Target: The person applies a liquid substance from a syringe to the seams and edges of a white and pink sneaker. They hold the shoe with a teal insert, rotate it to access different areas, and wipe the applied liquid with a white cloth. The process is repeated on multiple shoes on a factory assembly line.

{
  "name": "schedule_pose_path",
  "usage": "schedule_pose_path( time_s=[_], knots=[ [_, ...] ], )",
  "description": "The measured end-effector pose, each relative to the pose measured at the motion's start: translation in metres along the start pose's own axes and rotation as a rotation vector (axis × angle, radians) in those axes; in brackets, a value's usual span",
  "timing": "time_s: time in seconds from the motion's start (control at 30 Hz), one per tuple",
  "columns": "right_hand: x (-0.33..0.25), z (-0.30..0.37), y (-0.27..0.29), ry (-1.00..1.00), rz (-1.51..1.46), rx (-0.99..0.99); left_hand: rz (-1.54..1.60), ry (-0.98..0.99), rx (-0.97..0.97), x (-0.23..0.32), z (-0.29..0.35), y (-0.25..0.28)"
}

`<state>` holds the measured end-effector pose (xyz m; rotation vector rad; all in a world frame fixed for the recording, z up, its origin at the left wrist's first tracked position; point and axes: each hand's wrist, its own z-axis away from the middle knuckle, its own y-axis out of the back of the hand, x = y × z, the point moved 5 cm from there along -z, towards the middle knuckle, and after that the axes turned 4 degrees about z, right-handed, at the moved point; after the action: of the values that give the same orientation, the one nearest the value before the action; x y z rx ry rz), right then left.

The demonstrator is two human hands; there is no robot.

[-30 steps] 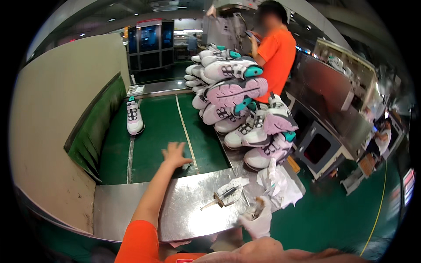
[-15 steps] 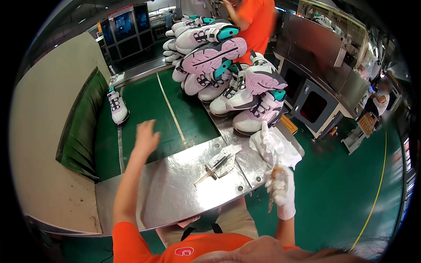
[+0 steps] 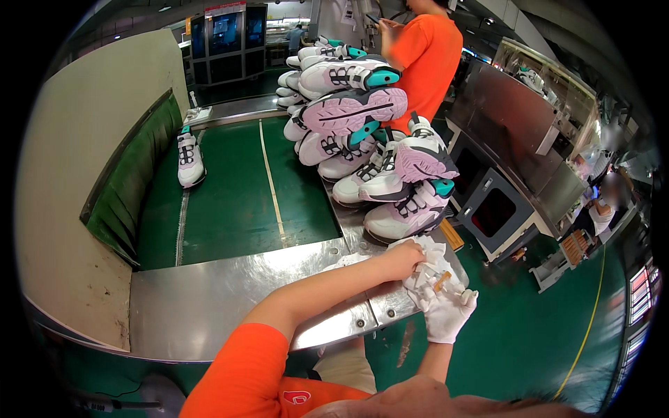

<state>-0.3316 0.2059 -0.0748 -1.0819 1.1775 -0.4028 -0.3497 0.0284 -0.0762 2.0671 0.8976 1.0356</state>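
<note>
My bare left hand point(image 3: 403, 262) reaches across the bench to the right, its fingers closed on a crumpled white cloth point(image 3: 433, 252). Just below it is my right hand point(image 3: 449, 315) in a white glove, closed around an orange-brown object point(image 3: 442, 281), most of it hidden by cloth and fingers. Left of the glove appears a long, brown-stained strip point(image 3: 405, 345); I cannot tell whether the right hand holds it. My left forearm covers most of a white pad point(image 3: 348, 260) on the metal plate. A white and pink shoe point(image 3: 401, 217) stands just beyond the cloth.
A tall pile of shoes point(image 3: 355, 111) fills the bench's right side. One shoe point(image 3: 189, 160) stands on the green belt point(image 3: 237, 188), near a beige panel point(image 3: 63, 174). A person in orange point(image 3: 425, 63) stands behind the pile. A metal machine point(image 3: 509, 118) stands at right.
My left hand has swung right from over the green belt to the white cloth beside my right hand. My left forearm now covers the dispenser-like tool on the plate. The view has shifted.
</note>
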Motion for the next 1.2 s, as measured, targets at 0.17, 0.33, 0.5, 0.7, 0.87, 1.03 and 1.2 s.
schedule_pose_path(
  time_s=[0.17,0.33,0.5,0.7,0.87,1.03,1.2],
  knots=[
    [-0.013,0.008,0.014,0.038,-0.01,-0.046,0.002,0.034,-0.085,-0.007,0.001,0.0],
    [-0.026,0.038,-0.016,0.08,0.19,-0.267,-0.138,0.018,-0.131,0.01,0.001,0.024],
    [-0.007,0.046,-0.017,0.001,0.294,-0.194,-0.024,-0.07,0.375,0.045,0.023,0.11],
    [0.034,0.05,-0.044,0.119,0.769,-0.322,1.247,0.822,0.358,-0.016,0.037,0.159],
    [0.065,0.039,-0.04,0.744,1.389,-0.287,1.138,0.809,0.538,-0.051,-0.004,0.19],
    [0.064,0.041,-0.065,0.807,1.567,-0.299,0.757,0.842,0.546,-0.069,-0.05,0.224],
    [0.075,0.04,-0.045,0.783,1.569,-0.256,0.893,0.989,0.009,-0.079,-0.077,0.214]
  ],
)
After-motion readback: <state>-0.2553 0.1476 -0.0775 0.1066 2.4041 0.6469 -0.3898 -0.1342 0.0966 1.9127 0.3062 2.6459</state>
